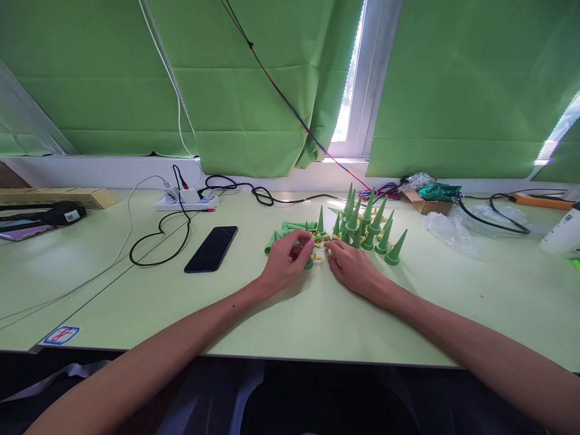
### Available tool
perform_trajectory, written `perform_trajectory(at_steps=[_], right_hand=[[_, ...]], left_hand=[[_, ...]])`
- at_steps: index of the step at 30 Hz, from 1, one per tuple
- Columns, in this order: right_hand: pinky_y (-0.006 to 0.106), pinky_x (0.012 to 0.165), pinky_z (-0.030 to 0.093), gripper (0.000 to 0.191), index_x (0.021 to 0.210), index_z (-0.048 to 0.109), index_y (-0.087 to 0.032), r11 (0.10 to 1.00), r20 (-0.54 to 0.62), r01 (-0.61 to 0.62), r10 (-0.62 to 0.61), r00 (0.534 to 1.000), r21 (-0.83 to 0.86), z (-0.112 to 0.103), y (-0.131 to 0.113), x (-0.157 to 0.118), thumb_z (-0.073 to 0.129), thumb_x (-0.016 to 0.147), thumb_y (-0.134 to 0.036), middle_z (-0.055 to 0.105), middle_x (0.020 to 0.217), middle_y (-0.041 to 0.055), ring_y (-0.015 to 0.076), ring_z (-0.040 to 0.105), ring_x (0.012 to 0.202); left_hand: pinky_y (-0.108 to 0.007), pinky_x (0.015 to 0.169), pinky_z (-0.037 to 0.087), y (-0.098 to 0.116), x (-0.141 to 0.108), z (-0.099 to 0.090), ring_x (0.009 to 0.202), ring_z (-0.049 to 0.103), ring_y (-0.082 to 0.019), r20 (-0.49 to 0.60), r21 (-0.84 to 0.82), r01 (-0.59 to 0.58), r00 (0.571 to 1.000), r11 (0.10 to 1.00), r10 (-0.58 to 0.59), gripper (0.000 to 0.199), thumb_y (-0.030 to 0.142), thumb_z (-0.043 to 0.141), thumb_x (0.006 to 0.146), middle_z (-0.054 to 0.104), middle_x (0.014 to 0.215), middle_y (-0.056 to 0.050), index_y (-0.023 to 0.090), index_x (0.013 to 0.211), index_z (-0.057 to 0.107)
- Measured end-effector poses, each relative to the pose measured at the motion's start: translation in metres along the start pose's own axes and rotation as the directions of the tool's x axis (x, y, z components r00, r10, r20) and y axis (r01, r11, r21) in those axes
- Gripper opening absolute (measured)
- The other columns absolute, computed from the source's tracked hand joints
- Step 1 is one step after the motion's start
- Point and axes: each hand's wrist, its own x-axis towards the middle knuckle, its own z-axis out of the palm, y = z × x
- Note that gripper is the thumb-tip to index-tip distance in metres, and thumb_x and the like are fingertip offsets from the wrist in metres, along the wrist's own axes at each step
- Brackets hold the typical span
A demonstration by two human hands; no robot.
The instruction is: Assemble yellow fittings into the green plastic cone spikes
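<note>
Several green cones [393, 251] stand upright on the pale green table [290, 326], grouped right of centre, with small yellow pieces [316, 258] scattered among and beside them. More green parts [294, 227] lie on their sides just beyond my left hand [286, 258]. Its thumb and fingertips are pressed together; whatever is between them is too small to make out. My right hand [352, 266] rests low on the table at the near edge of the cones, fingertips by the yellow pieces. Its fingers are curled together, and what they touch is partly hidden.
A black phone [211, 249] lies left of my left hand. Behind it are a white power strip [186, 202] and looping cables. To the right sit a small cardboard box [427, 202], clear plastic bags [451, 232] and a white bottle [562, 234]. Yellow boxes [58, 197] line the back left.
</note>
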Motion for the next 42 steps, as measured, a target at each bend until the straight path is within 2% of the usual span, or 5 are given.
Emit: perform_trajectory(at_steps=[8, 16, 30, 36, 42], right_hand=[[0.027, 0.065, 0.038, 0.026, 0.12, 0.058, -0.021, 0.999, 0.01, -0.049, 0.05, 0.999, -0.017, -0.001, 0.003, 0.001, 0.041, 0.1, -0.017, 0.064, 0.116, 0.0086, 0.0193, 0.065, 0.085], [0.027, 0.069, 0.04, 0.024, 0.116, 0.06, -0.022, 0.996, 0.002, -0.055, 0.055, 0.998, 0.063, -0.002, 0.004, 0.002, 0.045, 0.099, -0.016, 0.062, 0.11, 0.0085, 0.0198, 0.064, 0.089], [0.029, 0.065, 0.042, 0.016, 0.109, 0.061, -0.021, 0.994, -0.108, -0.024, 0.036, 0.994, 0.105, 0.007, 0.01, 0.002, 0.051, 0.097, -0.014, 0.065, 0.111, 0.0069, 0.0207, 0.067, 0.089], [0.03, 0.063, 0.045, 0.016, 0.11, 0.06, -0.02, 0.988, -0.245, 0.016, 0.022, 0.969, 0.15, 0.006, 0.008, 0.001, 0.053, 0.097, -0.014, 0.065, 0.109, 0.0076, 0.0206, 0.066, 0.082], [0.03, 0.064, 0.051, 0.015, 0.113, 0.056, -0.02, 0.925, -0.432, 0.241, -0.097, 0.896, 0.294, 0.004, 0.0, -0.005, 0.047, 0.1, -0.018, 0.064, 0.106, 0.0089, 0.0173, 0.064, 0.075]], left_hand=[[-0.023, 0.053, 0.043, 0.001, 0.0, 0.0, 0.059, 0.053, -0.01, 0.006, 0.02, -0.008, 1.0, 1.0, 0.008, 0.026, 0.044, 0.052, 0.096, 0.06, 0.082, -0.002, 0.019, 0.093, 0.059], [-0.022, 0.05, 0.041, -0.001, 0.001, 0.0, 0.057, 0.051, -0.009, 0.007, 0.021, -0.067, 0.998, 0.998, 0.067, 0.023, 0.039, 0.053, 0.096, 0.058, 0.078, -0.001, 0.018, 0.091, 0.06], [-0.021, 0.048, 0.04, -0.001, 0.001, 0.0, 0.054, 0.049, -0.008, -0.001, 0.015, -0.095, 0.995, 0.995, 0.095, 0.024, 0.039, 0.054, 0.096, 0.056, 0.072, 0.0, 0.018, 0.088, 0.059], [-0.021, 0.049, 0.041, -0.001, 0.0, 0.0, 0.054, 0.05, -0.008, -0.002, 0.002, -0.096, 0.995, 0.995, 0.096, 0.024, 0.039, 0.054, 0.096, 0.057, 0.072, 0.0, 0.017, 0.088, 0.06], [-0.021, 0.049, 0.042, -0.005, 0.0, 0.0, 0.055, 0.05, -0.009, 0.01, -0.012, -0.117, 0.993, 0.993, 0.117, 0.021, 0.038, 0.055, 0.096, 0.058, 0.07, 0.001, 0.018, 0.091, 0.06]])
